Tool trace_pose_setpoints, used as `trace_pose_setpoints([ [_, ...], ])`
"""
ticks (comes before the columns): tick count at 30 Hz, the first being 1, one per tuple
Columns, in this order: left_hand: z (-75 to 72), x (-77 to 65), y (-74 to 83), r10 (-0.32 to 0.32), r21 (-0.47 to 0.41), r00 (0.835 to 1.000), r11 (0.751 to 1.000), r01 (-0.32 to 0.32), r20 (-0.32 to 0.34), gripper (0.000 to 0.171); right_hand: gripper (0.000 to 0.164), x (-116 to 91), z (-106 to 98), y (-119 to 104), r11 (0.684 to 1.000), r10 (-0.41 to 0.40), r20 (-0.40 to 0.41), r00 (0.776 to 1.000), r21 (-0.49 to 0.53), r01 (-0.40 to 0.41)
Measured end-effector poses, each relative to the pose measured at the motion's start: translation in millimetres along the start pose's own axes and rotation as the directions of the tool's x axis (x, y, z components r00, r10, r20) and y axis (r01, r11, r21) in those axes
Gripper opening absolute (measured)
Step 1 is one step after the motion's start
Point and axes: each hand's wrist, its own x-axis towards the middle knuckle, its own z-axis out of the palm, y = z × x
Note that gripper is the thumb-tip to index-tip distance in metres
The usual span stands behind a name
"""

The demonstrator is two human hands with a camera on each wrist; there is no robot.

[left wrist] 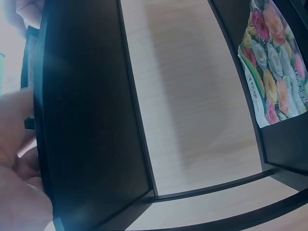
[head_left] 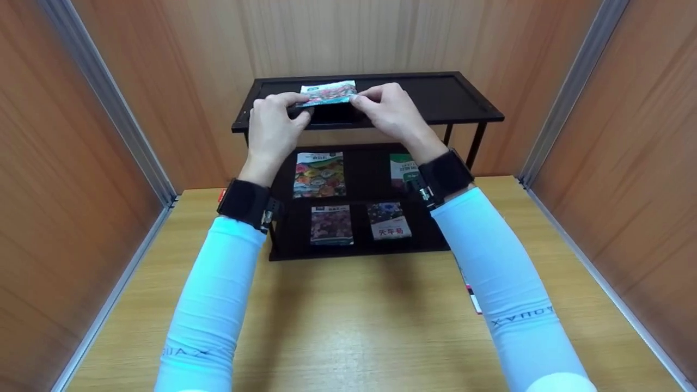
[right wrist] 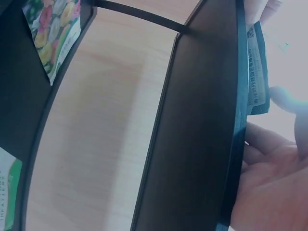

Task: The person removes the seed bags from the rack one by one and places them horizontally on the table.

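Observation:
A flat packet (head_left: 328, 92) with a colourful flower picture, like a seed packet, is held tilted at the front edge of the black rack's top shelf (head_left: 430, 98). My left hand (head_left: 275, 122) grips its left end between thumb and fingers. At its lower right corner, my right hand (head_left: 395, 111) pinches it with the thumb near the edge. The packet's printed back (right wrist: 257, 67) with small text shows beyond the shelf edge in the right wrist view. Part of my left hand (left wrist: 19, 159) is cut off in the left wrist view.
On the rack's middle shelf lie a rose-pictured packet (head_left: 319, 175) and a green and white packet (head_left: 402, 166). A purple flower packet (head_left: 332, 225) and a blue flower packet (head_left: 389, 221) lie on the bottom shelf. Wooden walls (head_left: 615, 136) enclose the table (head_left: 348, 326).

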Motion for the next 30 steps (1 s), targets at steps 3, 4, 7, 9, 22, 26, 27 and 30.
trace_pose_setpoints([
  [3, 3.2, -1.0, -0.2, 0.0, -0.021, 0.999, 1.0, -0.001, -0.053, 0.025, 0.036, -2, 2, 2, 0.999, -0.036, -0.018, 0.999, 0.003, 0.036],
  [4, 4.2, -1.2, -0.6, 0.002, -0.023, 0.997, 1.0, -0.004, -0.071, 0.024, 0.036, -3, 3, 3, 0.999, -0.05, -0.022, 0.999, 0.003, 0.05],
  [7, 6.5, -1.9, -1.7, 0.02, -0.044, 0.992, 0.999, -0.025, -0.127, 0.019, 0.036, -8, 7, 4, 0.995, -0.096, -0.032, 0.995, 0.003, 0.096],
  [9, 7.8, -1.6, -2.6, 0.036, -0.06, 0.988, 0.997, -0.045, -0.149, 0.017, 0.035, -11, 10, 3, 0.993, -0.12, -0.033, 0.992, 0.001, 0.121],
  [22, 14.8, -12.2, -18.1, 0.411, -0.065, 0.852, 0.889, -0.454, -0.325, 0.015, 0.05, -26, 19, 6, 0.94, -0.311, -0.103, 0.945, -0.179, 0.29],
  [26, 11.5, -18.8, -12.3, 0.496, -0.016, 0.797, 0.845, -0.534, -0.344, 0.016, 0.052, -29, 22, 8, 0.864, -0.482, -0.142, 0.865, -0.238, 0.443],
  [27, 10.4, -20.4, -9.3, 0.507, -0.009, 0.791, 0.84, -0.542, -0.342, 0.016, 0.051, -29, 23, 9, 0.842, -0.522, -0.149, 0.84, -0.248, 0.479],
  [30, 7.9, -26.3, 1.0, 0.529, -0.006, 0.779, 0.826, -0.564, -0.336, 0.016, 0.042, -32, 22, 9, 0.775, -0.624, -0.177, 0.762, -0.268, 0.572],
])
